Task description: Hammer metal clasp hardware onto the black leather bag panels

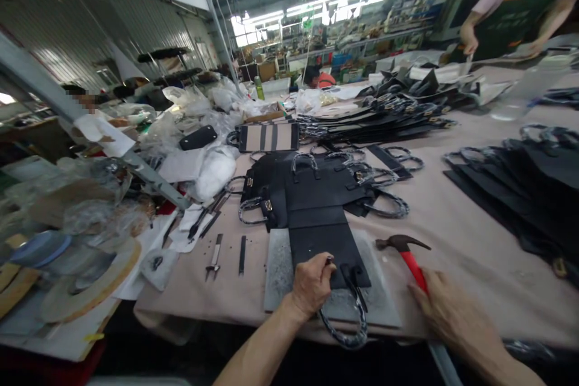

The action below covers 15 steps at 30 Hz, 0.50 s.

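Observation:
My left hand (313,284) is closed over a black leather bag panel (323,241). A small dark end shows at its fingertips, but I cannot make out what it is. The panel lies on a grey slab (278,271), and its wrapped handle (344,338) hangs over the table's front edge. To the right, my right hand (452,307), slightly blurred, is around the red handle of a claw hammer (412,262), whose head rests at or just above the cloth. More black panels with wrapped handles (312,178) lie spread beyond the slab.
Left of the slab lie a divider-like metal tool (214,258) and a dark flat bar (242,255). Black panels are piled at right (520,187) and at the back (380,114). A clear bottle (520,93) stands back right. Across the table another person (511,18) works.

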Tool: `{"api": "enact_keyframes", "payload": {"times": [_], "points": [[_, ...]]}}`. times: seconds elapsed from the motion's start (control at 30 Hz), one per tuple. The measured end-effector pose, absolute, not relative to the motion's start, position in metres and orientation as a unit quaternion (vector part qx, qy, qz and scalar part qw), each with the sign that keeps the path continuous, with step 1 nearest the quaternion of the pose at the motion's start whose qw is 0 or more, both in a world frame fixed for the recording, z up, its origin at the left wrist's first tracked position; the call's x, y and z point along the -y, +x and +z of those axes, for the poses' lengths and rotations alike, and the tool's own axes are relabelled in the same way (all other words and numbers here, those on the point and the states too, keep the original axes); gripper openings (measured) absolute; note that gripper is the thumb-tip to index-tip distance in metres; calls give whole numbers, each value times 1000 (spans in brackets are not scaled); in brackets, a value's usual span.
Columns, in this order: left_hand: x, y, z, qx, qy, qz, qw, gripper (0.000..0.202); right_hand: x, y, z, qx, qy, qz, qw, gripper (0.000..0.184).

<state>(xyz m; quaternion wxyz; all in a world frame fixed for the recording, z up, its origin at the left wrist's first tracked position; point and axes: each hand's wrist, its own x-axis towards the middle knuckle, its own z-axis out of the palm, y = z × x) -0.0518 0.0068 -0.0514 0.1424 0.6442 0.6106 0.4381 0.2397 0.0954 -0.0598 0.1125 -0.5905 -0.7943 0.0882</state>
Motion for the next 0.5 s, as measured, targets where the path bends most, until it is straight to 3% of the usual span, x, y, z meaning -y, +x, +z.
{"api": "enact_keyframes", "payload": {"times": [0.07,0.13,0.3,0.43,0.5], "points": [[-7,-53,-47,-613,643,433,153,20,-88,210,-57,830,-522,24,193,49],[-9,-54,-42,-619,640,425,161,17,-77,172,-53,860,-446,34,243,48],[-6,-52,-37,-601,692,382,121,22,-50,112,-73,891,-378,67,241,44],[1,-34,-24,-397,850,341,58,24,-49,118,-90,900,-352,75,245,49],[-3,-36,-12,-448,800,395,55,26,-51,122,-90,901,-344,79,252,47]]}}
